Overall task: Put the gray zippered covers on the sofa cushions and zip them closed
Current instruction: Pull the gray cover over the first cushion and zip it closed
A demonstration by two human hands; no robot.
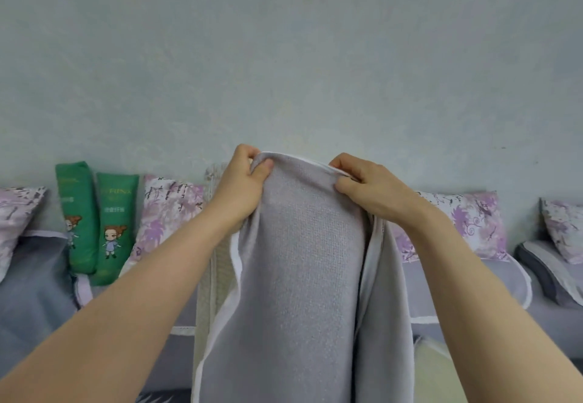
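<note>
The left hand (244, 178) and the right hand (372, 189) pinch the top edge of the gray cover (299, 260), which hangs partly over the upright cushion (212, 276), so full fitting and zipping seem not yet done.

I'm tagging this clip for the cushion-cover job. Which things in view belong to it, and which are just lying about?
Job: gray cover, gripped at its top edge by left hand and right hand; cream cushion behind it.
Lying about: two green pillows; floral pillows.
</note>
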